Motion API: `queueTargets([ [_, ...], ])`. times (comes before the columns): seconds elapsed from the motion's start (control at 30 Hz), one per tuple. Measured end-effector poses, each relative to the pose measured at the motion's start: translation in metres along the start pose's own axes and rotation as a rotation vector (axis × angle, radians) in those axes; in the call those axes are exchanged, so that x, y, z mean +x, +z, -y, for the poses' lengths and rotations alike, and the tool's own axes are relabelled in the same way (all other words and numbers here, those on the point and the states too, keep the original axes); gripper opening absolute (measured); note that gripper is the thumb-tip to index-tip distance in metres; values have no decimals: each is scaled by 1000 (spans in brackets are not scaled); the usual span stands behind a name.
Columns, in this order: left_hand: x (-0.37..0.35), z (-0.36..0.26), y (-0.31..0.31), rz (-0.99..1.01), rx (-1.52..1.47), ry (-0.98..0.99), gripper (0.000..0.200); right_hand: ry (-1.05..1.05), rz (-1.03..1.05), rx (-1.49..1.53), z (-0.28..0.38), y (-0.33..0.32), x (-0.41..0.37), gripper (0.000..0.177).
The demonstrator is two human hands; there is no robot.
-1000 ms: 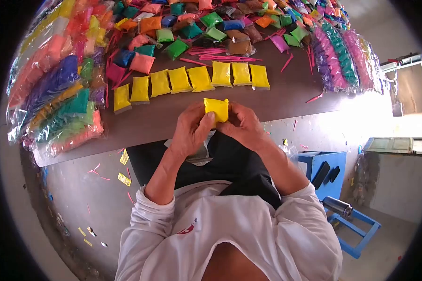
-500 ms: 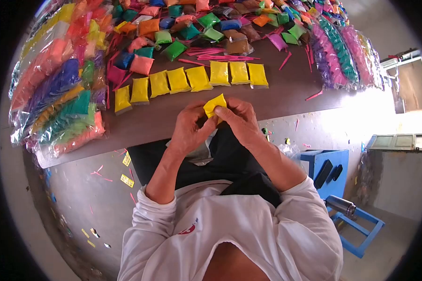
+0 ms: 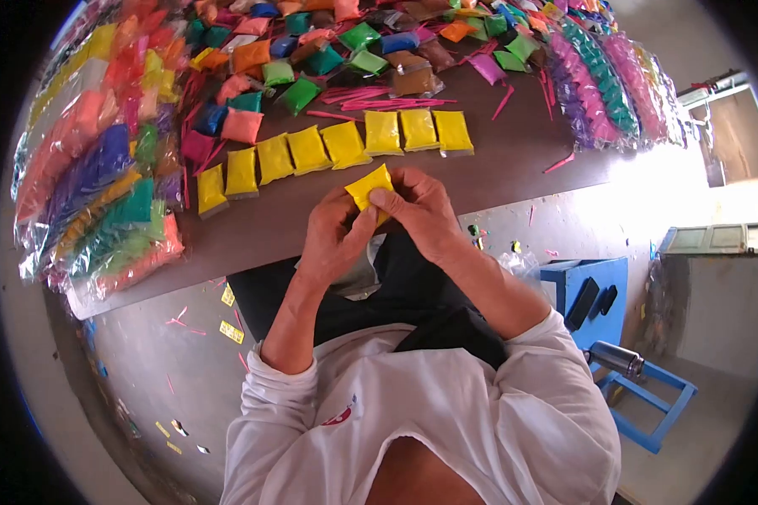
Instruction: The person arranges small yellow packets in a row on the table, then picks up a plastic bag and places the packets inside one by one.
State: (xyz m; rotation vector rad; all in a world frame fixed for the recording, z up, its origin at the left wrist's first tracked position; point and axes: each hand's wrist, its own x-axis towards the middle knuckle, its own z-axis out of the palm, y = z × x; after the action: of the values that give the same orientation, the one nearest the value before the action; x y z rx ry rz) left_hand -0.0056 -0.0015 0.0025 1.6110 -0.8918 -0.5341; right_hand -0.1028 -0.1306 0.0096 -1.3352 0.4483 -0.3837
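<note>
Yellow packet (image 3: 369, 186) held tilted above the desk's (image 3: 312, 202) near edge, fingers of left hand (image 3: 419, 215) and right hand (image 3: 335, 233) clamped on it. Row of yellow packets (image 3: 344, 144) laid on desk, just beyond, apart from it.

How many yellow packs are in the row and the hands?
9: eight packs in a row on the table, one pack held between the left hand and right hand.

The brown bench (image 3: 269, 210) carries eight yellow packets (image 3: 345, 145) in a row, mixed coloured packets (image 3: 299, 96) and pink strips (image 3: 396, 104) behind, and filled clear bags (image 3: 598, 93) towards both ends.
</note>
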Motion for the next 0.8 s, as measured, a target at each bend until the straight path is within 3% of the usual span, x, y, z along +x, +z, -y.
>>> queueTargets([
  [0.17,1,6,8,29,60,88,18,17,68,-220,7,-15,-6,25],
  [0.27,3,0,3,54,168,110,15,-183,101,-542,11,-42,-2,22],
  [0.3,3,3,4,31,144,137,14,-249,-87,-615,28,-44,-3,19],
  [0.37,3,4,6,-1,117,166,13,-158,-319,-621,39,-77,10,19],
  [0.43,4,3,6,-14,116,173,12,-242,-513,-639,50,-104,22,21],
  [0.53,4,4,8,-27,138,211,16,-216,-593,-710,51,-136,37,22],
  [0.7,3,2,9,-42,143,196,8,-80,-505,-955,30,-163,60,26],
  [0.8,2,3,9,-40,166,199,6,-226,-597,-1190,25,-151,61,22],
])
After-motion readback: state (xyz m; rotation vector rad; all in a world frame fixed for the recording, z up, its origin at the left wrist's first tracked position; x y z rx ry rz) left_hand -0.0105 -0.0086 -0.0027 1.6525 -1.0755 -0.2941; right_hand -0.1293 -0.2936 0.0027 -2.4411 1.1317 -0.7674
